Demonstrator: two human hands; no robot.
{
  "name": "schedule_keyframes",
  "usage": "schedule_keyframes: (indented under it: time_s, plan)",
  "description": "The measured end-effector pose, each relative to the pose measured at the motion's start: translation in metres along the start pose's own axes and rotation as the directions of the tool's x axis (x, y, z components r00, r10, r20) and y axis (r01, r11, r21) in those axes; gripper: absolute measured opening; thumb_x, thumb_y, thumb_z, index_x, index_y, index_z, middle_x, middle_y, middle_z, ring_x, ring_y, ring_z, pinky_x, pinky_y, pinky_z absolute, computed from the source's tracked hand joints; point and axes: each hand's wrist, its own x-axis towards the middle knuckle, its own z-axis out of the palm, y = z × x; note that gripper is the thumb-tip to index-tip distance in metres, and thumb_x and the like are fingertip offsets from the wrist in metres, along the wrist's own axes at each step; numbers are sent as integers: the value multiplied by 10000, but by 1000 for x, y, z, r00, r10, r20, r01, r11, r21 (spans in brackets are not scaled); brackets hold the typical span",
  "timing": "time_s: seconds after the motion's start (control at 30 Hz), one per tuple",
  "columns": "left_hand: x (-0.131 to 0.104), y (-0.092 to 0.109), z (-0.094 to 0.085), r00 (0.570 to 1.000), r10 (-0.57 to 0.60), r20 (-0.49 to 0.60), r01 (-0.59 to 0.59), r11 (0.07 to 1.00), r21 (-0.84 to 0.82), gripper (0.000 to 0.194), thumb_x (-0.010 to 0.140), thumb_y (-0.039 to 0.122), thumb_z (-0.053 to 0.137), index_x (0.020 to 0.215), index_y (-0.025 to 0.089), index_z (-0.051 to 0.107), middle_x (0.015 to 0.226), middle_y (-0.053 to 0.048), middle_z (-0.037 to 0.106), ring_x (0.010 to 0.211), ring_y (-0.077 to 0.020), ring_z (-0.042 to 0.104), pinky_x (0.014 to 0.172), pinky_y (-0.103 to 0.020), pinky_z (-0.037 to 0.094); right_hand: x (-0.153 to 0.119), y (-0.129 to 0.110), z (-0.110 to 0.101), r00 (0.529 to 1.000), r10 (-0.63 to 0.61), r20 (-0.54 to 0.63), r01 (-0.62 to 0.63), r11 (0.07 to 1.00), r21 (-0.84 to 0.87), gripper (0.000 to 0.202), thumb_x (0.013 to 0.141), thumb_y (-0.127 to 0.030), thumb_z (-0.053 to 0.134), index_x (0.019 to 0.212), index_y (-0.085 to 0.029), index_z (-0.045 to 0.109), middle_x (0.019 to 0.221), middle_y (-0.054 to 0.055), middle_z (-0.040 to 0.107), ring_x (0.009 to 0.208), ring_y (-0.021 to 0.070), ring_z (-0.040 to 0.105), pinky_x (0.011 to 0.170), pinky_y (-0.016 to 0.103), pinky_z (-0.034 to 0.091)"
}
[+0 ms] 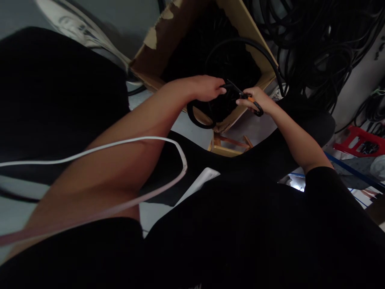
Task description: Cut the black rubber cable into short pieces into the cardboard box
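Note:
My left hand (pixel 210 88) is closed around a black rubber strip (pixel 201 120), part of which hangs in a loop below the hand. In my right hand (pixel 255 100) is a pair of scissors (pixel 252 100) with black and orange handles. Their blades point left, close to the strip's end by my left fingers; whether they touch it I cannot tell. Both hands are over the near side of an open cardboard box (pixel 258 28) whose dark contents are hard to make out. A thick black length (pixel 249 41) arches across the box and over its right edge.
Coiled black strips (pixel 319 52) hang at the upper right. A wooden stool (pixel 225 150) stands below the box. A red plastic piece (pixel 359 140) is at the right. A white cable (pixel 135 139) loops before my left arm. A shoe (pixel 78 30) shows at upper left.

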Motion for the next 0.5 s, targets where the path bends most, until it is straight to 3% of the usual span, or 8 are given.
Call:
schedule_keyframes:
  time_s: [0.07,0.23,0.3,0.4,0.5]
  plan:
    - [-2,2,-3,999,-50,11,50,998,43,645,1258,591,538,1680,184,806,1517,-106,913,1406,-324,748,1305,-450,546,-4,-6,1,999,-12,35,12,1000,0,607,1063,-703,1030,975,-264,621,695,-63,542,608,149,573,546,251,429]
    - [-9,13,-10,996,-57,-67,54,997,-53,610,1193,628,647,1608,218,827,1455,-122,899,1472,-395,747,1274,-496,553,-9,-13,6,997,-47,60,49,998,-42,566,1105,-743,953,1104,-267,646,844,-23,631,780,205,664,736,316,615]
    - [-13,19,-12,989,-55,-136,34,987,-157,642,1178,644,665,1616,194,796,1356,-104,896,1354,-346,732,1247,-502,555,-6,-9,6,997,-63,48,69,990,-121,555,1108,-739,929,1226,-250,693,1000,31,722,952,260,732,923,411,706]
    - [-18,28,-11,974,-89,-209,-3,915,-404,771,1106,744,732,1651,199,724,1212,-59,870,1111,-261,665,1051,-479,596,0,-3,7,993,-116,23,118,972,-201,614,1109,-714,911,1423,-225,714,1269,118,783,1226,341,753,1195,560,700]
    - [-19,39,-7,965,-121,-231,-40,805,-591,1014,972,880,823,1732,245,603,1311,-56,881,1107,-249,636,924,-448,571,4,-5,10,984,-180,-18,173,966,-193,644,1126,-675,905,1535,-229,683,1321,120,773,1300,359,741,1277,597,672]
